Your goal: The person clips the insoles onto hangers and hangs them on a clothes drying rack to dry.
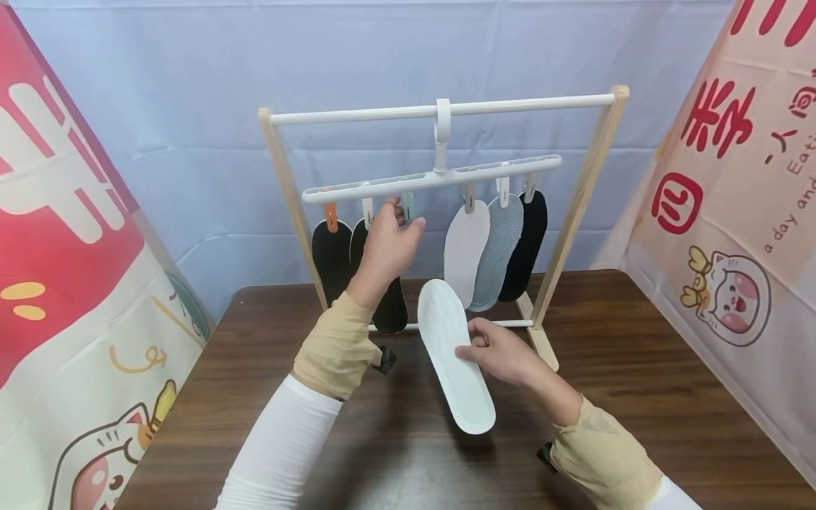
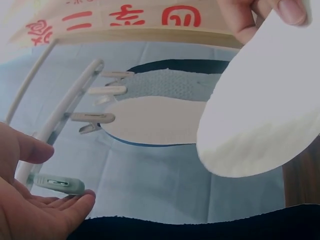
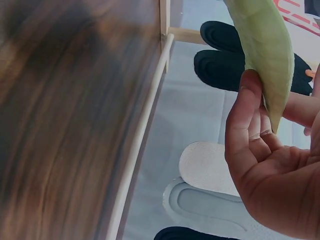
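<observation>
A white clip hanger hangs from the rod of a wooden rack. Two black insoles are clipped at its left end. A white insole, a grey one and a black one are clipped at its right. My left hand is raised to a pale green clip; its fingers lie under the clip and the thumb is slightly apart from it. My right hand pinches a loose white insole by its edge, below the hanger. The underside of this insole is pale green.
The rack stands at the back of a dark wooden table. A red and cream printed banner stands at the left and another at the right. Pale blue cloth hangs behind.
</observation>
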The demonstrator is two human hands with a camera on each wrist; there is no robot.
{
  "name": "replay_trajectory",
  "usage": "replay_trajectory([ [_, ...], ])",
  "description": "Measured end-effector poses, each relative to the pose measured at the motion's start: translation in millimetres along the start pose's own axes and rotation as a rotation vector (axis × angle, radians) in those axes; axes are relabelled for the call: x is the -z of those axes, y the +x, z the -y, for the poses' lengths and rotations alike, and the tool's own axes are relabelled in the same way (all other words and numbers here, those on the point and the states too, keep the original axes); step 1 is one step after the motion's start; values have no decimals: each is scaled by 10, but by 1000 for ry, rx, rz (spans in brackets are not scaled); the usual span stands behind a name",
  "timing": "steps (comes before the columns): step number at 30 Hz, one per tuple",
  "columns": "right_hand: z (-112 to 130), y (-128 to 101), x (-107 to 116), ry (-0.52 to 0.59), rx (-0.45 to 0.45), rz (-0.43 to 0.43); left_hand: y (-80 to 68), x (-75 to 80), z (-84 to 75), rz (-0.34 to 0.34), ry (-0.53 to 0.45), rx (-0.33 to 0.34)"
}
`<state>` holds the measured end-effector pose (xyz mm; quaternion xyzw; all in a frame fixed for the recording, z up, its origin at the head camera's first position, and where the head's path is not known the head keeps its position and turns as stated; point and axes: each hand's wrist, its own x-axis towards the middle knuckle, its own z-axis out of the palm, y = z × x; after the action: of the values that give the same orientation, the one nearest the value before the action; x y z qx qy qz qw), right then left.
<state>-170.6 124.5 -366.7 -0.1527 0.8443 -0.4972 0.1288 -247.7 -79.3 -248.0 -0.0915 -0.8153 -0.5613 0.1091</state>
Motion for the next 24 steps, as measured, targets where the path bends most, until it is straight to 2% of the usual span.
replay_trajectory([
  [3, 35, 35, 8, -4, -13, -6, 11, 0, -6, -8, -8, 8],
  [10, 95, 104, 10, 120, -32, 9, 30, 18, -5, -24, -35, 7],
  [14, 114, 126, 23, 148, -32, 15, 52, 28, -7, -28, -9, 2],
  [24, 212, 181, 72, 79, -4, -25, 114, 63, -35, -27, 86, -51],
])
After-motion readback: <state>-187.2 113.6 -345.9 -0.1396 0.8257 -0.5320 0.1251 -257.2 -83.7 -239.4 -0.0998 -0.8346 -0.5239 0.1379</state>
